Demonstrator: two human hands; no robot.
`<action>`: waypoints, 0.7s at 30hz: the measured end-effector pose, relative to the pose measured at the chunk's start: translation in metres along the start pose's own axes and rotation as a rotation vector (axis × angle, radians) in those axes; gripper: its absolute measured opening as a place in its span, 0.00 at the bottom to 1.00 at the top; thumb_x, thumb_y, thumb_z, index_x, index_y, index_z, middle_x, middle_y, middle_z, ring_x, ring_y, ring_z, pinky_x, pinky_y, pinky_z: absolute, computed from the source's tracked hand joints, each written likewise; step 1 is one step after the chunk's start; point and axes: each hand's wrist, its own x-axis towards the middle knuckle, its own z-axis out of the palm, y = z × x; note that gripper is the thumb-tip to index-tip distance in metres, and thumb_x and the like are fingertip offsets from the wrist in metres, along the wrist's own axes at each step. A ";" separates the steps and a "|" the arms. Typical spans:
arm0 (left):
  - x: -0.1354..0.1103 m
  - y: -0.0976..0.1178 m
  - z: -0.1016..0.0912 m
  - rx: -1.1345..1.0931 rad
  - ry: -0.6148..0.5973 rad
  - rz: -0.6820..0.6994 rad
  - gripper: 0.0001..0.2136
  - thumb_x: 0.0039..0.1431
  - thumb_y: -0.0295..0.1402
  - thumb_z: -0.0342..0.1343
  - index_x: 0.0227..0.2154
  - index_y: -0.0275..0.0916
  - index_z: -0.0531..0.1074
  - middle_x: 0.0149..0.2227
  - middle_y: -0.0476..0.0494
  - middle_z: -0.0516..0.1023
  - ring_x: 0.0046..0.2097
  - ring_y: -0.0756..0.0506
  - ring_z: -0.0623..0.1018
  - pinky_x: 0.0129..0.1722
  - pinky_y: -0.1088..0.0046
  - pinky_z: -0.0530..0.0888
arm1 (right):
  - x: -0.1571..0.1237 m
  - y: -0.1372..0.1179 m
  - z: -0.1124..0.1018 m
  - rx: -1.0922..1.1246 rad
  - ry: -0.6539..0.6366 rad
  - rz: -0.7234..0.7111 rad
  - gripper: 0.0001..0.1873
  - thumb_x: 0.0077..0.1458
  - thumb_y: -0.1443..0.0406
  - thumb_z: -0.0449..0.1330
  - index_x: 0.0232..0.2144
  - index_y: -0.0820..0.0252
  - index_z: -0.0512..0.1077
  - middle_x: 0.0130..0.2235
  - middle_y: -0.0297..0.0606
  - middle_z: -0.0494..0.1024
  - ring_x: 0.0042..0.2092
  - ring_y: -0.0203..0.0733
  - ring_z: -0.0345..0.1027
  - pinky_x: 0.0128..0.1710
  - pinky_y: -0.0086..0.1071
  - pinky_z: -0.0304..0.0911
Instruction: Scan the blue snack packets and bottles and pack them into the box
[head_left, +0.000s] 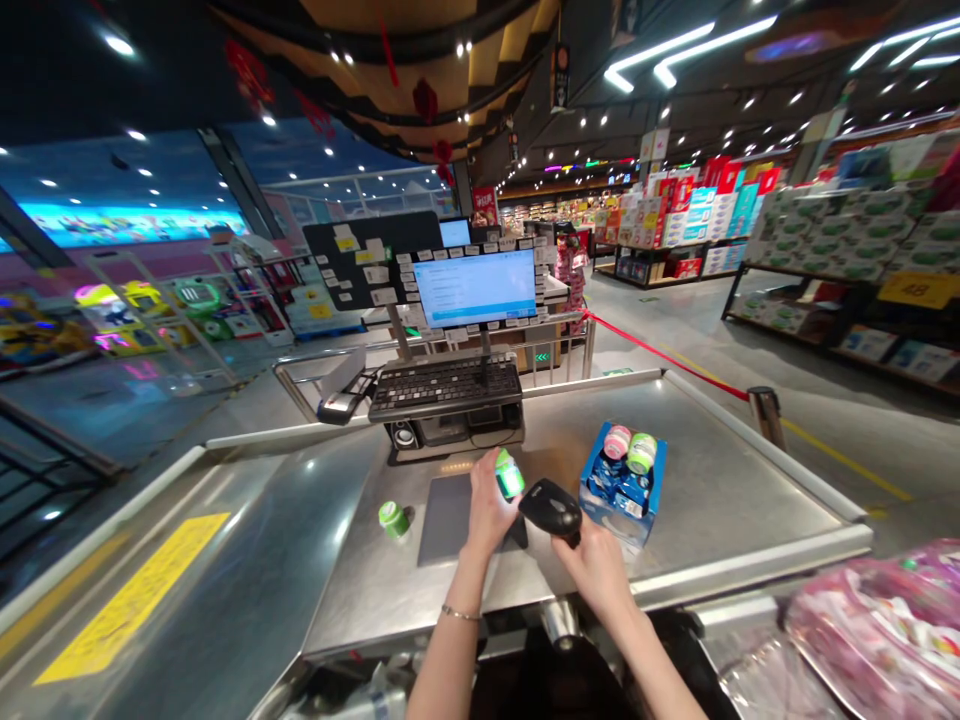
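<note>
Scanner [550, 508] sits in the closed fingers of your right hand [592, 572], its nose angled at the small green bottle [510, 474] your left hand [489, 507] grips tilted toward it, just above the steel checkout counter [712, 480].

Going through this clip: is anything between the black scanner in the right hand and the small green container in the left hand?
Nothing visible stands between them. The black handheld barcode scanner, gripped in the right hand, sits close beside the green-and-white container held in the left hand, with a clear line between them.
</note>
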 end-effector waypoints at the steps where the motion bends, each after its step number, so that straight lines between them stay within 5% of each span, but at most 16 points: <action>1: 0.000 0.000 0.000 -0.003 -0.006 0.000 0.37 0.51 0.28 0.57 0.62 0.40 0.47 0.57 0.33 0.64 0.59 0.38 0.65 0.57 0.55 0.65 | 0.000 0.000 0.000 -0.002 -0.001 0.000 0.16 0.51 0.65 0.54 0.42 0.61 0.73 0.29 0.41 0.80 0.32 0.49 0.76 0.29 0.31 0.60; 7: -0.003 0.002 -0.001 0.002 0.005 -0.049 0.39 0.50 0.25 0.55 0.64 0.40 0.44 0.57 0.34 0.61 0.60 0.38 0.62 0.58 0.53 0.63 | -0.001 0.004 0.003 -0.017 0.020 0.000 0.15 0.53 0.63 0.53 0.42 0.61 0.73 0.30 0.42 0.80 0.33 0.50 0.76 0.29 0.31 0.60; 11: -0.019 -0.015 -0.002 -0.007 0.041 -0.208 0.33 0.48 0.26 0.56 0.60 0.43 0.56 0.55 0.37 0.57 0.59 0.38 0.63 0.57 0.56 0.66 | 0.002 0.009 0.018 -0.038 0.022 -0.001 0.15 0.55 0.59 0.53 0.41 0.61 0.73 0.30 0.42 0.80 0.32 0.50 0.76 0.28 0.32 0.60; 14: -0.043 -0.040 -0.006 0.039 0.084 -0.343 0.27 0.46 0.27 0.57 0.53 0.42 0.66 0.52 0.38 0.55 0.57 0.37 0.64 0.55 0.55 0.67 | 0.003 0.012 0.037 -0.050 -0.025 0.004 0.16 0.57 0.58 0.53 0.40 0.61 0.74 0.30 0.43 0.80 0.33 0.51 0.76 0.28 0.32 0.60; 21: -0.116 -0.094 -0.032 0.261 0.199 -0.517 0.19 0.53 0.27 0.51 0.49 0.41 0.68 0.54 0.36 0.57 0.59 0.33 0.60 0.56 0.45 0.63 | -0.007 0.019 0.082 -0.050 -0.099 -0.007 0.17 0.58 0.58 0.53 0.43 0.62 0.73 0.30 0.42 0.81 0.33 0.51 0.77 0.28 0.32 0.62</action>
